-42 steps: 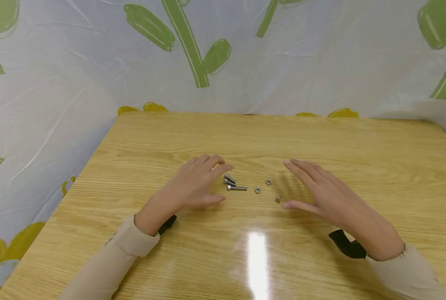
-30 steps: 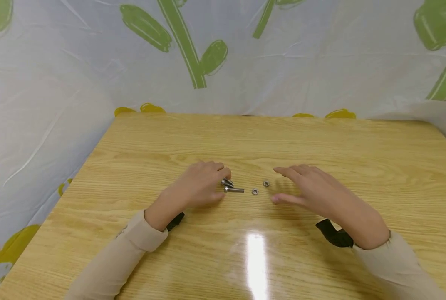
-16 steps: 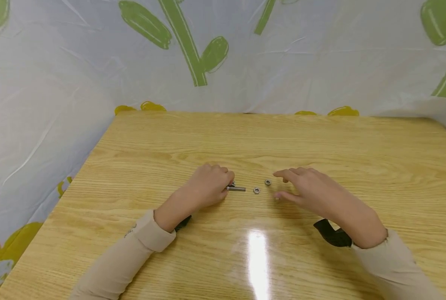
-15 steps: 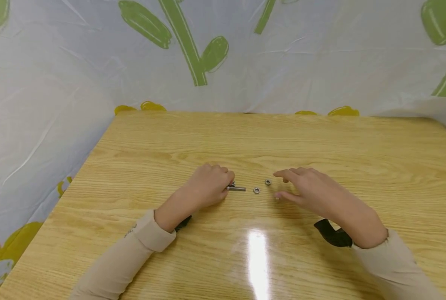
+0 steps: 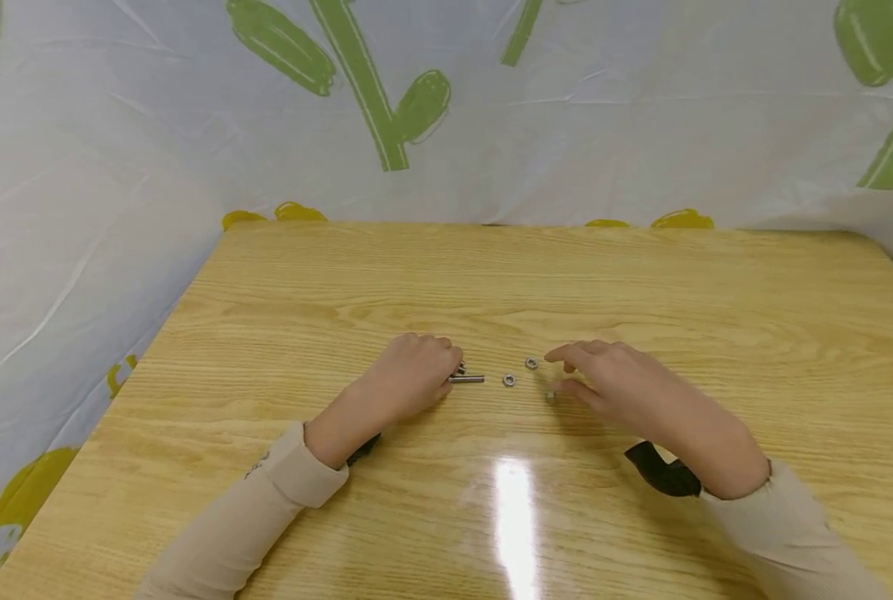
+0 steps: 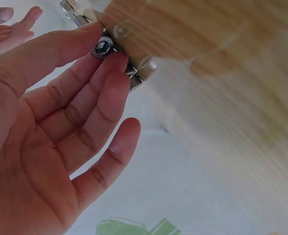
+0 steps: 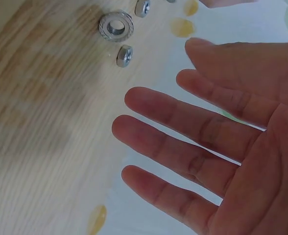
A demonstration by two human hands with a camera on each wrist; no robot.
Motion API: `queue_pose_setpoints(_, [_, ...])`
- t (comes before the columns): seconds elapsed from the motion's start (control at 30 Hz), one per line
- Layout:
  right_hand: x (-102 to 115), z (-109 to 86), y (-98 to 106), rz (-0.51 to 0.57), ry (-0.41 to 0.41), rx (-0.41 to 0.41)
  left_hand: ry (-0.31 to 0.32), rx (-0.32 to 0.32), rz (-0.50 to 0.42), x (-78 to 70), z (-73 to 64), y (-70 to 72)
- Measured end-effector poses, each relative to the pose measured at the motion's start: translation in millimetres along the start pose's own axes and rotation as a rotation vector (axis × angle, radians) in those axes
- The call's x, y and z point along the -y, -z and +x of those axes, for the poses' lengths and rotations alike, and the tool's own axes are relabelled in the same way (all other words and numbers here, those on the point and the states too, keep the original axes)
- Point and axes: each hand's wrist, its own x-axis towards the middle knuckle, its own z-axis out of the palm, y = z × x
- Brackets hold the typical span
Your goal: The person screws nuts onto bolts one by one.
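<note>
My left hand (image 5: 416, 377) is at the heads of the metal bolts, covering most of them. In the left wrist view its thumb and fingers pinch a socket-head bolt (image 6: 102, 47), hex recess facing the camera. One bolt shank (image 5: 469, 379) points right across the wood in the head view. Further right lie a near nut (image 5: 509, 380) and a far nut (image 5: 531, 363). A third nut (image 5: 551, 397) sits by the right thumb, partly hidden. My right hand (image 5: 626, 387) hovers beside the nuts, fingers relaxed and holding nothing; a flanged nut (image 7: 116, 27) shows clearly below it.
The wood-grain table (image 5: 416, 275) extends around both hands. A pale sheet printed with green and yellow plant shapes (image 5: 566, 125) hangs behind and to the left. Light reflects (image 5: 516, 517) off the near tabletop.
My left hand has moved right and down over the bolts, and its fingers have closed in a pinch. My right hand has come left towards the nuts, with index finger and thumb nearer together.
</note>
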Motion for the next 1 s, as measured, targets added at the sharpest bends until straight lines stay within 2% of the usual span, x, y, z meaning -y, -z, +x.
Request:
queue_pose_setpoints(0.23, [1.4, 3.1, -5.8, 0.011, 0.037, -0.002, -0.005, -0.019, 0.032, 0.4, -1.0, -0.5])
queue_pose_setpoints(0.5, [2.6, 7.0, -15.6, 0.034, 0.044, 0.046, -0.004, -0.047, -0.009, 0.4, -2.9, 4.4])
queue_pose_setpoints(0.67, [3.4, 8.3, -21.3, 0.044, 0.035, 0.053, -0.004, -0.051, -0.096, 2.2, -5.8, 8.6])
queue_pose_setpoints(0.9, [4.9, 10.7, -24.8, 0.039, 0.022, 0.068, 0.013, -0.084, -0.293, 1.6, -10.9, 21.4])
queue_pose_setpoints(1.0, [5.3, 10.9, -25.4, 0.031, 0.020, 0.069, 0.028, -0.097, -0.346, 0.4, -12.4, 27.4])
